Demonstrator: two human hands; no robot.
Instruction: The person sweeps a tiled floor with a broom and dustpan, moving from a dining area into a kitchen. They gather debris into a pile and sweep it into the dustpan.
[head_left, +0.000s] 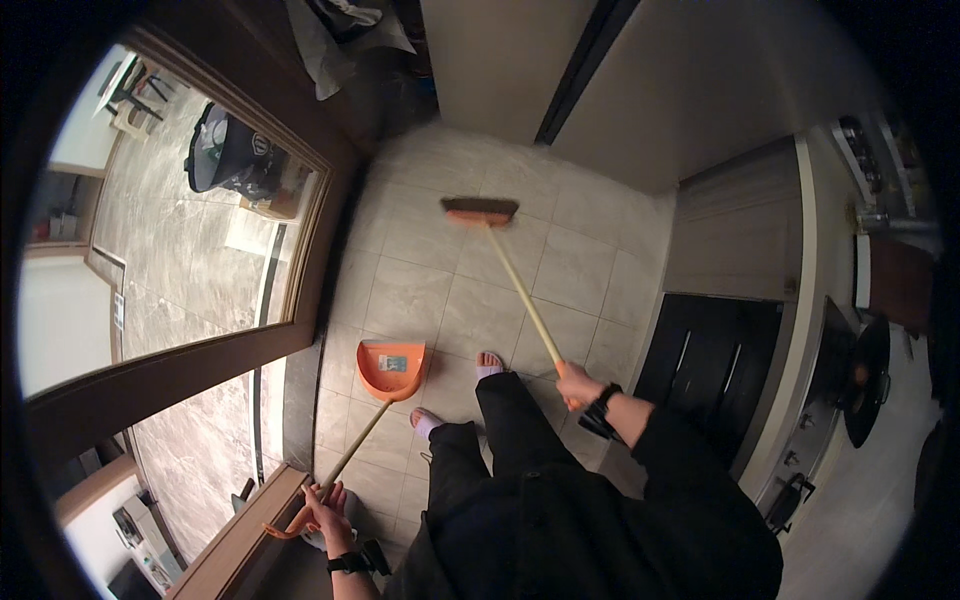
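Note:
My right hand (580, 385) is closed around the orange grip of a broom (523, 289) with a pale yellow stick. Its orange head with dark bristles (480, 208) is over the tiled floor ahead of me, slightly blurred. At lower left, my left hand (328, 510) holds the long handle of an orange dustpan (390, 379), near its hooked orange end. The pan lies on the tiles left of my feet, its straight lip facing away from me. A label is stuck inside it, and a few small dark specks show near its back.
A glass-panelled door (311, 330) in a brown frame stands at left, with another room visible through it. Grey cabinets (727, 225) and a dark built-in appliance (709, 367) line the right, below a counter with a black pan (866, 382). My slippered feet (490, 364) are on the tiles.

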